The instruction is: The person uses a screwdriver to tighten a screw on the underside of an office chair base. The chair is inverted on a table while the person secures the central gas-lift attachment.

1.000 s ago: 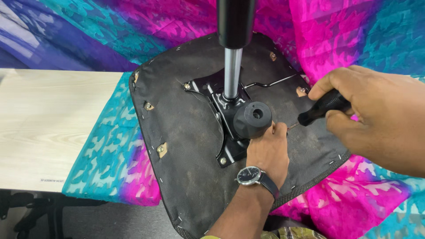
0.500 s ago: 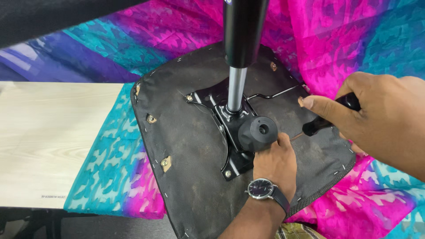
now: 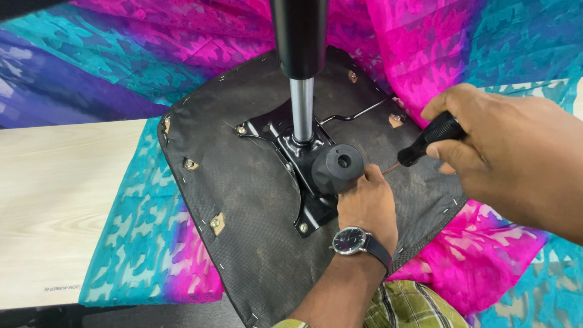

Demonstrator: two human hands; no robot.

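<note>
Since the earlier frame, right hand (image 3: 510,149) has shifted its closed grip on the screwdriver (image 3: 428,143), shaft angled left toward left hand (image 3: 367,203), curled beside the knob (image 3: 337,167) on the seat (image 3: 243,200) mid-tabletop.

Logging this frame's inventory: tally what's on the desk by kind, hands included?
Upturned black fabric-covered chair seat base: 1
Black metal mounting plate with chrome gas-lift column: 1
Round black plastic knob: 1
Black-handled screwdriver: 1
Pink, teal and purple patterned cloth: 1
Black-faced wristwatch: 1
Hands: 2, left hand and right hand
Total: 8
</note>
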